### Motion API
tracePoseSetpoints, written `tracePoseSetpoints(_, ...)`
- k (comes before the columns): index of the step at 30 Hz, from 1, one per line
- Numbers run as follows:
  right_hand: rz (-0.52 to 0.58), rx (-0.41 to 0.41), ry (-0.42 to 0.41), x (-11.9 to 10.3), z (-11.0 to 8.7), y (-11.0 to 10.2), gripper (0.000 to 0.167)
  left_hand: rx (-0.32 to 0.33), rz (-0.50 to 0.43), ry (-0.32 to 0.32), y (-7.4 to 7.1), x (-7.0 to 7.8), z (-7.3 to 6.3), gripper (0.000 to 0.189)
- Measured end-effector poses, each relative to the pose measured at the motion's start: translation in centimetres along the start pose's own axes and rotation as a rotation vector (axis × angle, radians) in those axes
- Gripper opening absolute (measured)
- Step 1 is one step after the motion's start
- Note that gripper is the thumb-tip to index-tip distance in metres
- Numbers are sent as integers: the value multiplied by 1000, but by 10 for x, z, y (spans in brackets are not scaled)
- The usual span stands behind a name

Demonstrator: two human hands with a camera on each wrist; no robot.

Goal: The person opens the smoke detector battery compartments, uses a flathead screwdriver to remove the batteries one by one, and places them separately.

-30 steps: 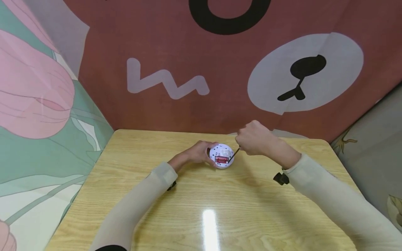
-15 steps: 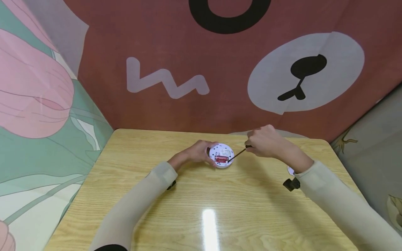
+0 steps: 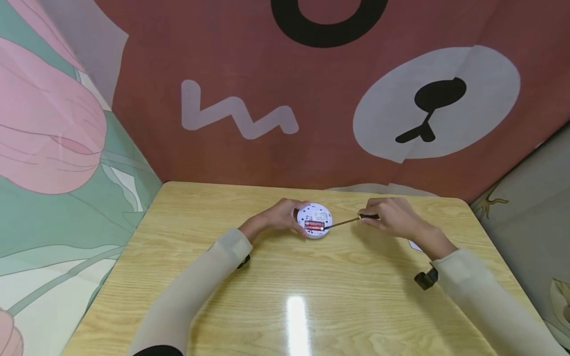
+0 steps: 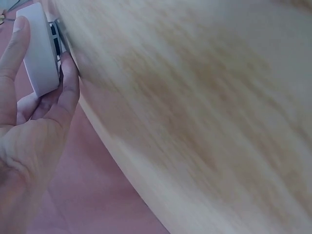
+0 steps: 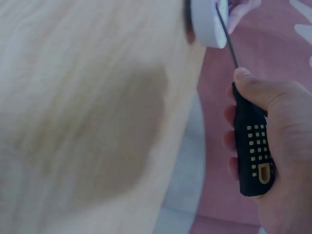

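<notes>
Your left grip [image 3: 281,216] holds a round white device [image 3: 317,212] at the yellow wood-grain table's [image 3: 249,306] far middle; your right grip [image 3: 394,215] holds a black-handled metal screwdriver [image 5: 253,141], tip at the device's red batteries [image 3: 314,226].

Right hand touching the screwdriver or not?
Touching. The right wrist view shows the right hand wrapped round the screwdriver, with no gap visible between them.

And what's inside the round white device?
What look like red batteries show uncovered in the device, and a thin-shafted tool has its tip by their edge. Anything beneath the batteries or deeper inside is covered and can't be seen.
</notes>
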State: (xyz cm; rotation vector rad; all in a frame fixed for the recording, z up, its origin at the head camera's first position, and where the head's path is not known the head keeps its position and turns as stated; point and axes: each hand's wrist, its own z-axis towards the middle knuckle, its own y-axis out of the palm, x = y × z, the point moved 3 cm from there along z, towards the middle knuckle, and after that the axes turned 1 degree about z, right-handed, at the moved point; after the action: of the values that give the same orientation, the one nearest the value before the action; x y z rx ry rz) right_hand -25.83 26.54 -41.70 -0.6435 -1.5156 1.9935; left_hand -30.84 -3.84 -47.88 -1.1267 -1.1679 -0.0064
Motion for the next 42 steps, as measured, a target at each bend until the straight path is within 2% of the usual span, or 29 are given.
tracePoseSetpoints(8,185,64,112,9,-21,26,23,-8,3,-1,0,-2,1,104)
tracePoseSetpoints(13,283,112,126,14,-27,41,23,-2,2,-1,-1,-2,0,103)
tracePoseSetpoints(22,489,115,153,20,-37,63,27,7,14,0,1,-4,1,104)
tracePoseSetpoints(28,570,99,164,21,-41,70,27,7,8,-5,1,-4,2,105)
tracePoseSetpoints(42,699,120,104,24,-40,71,27,-1,31,-22,0,-3,2,105)
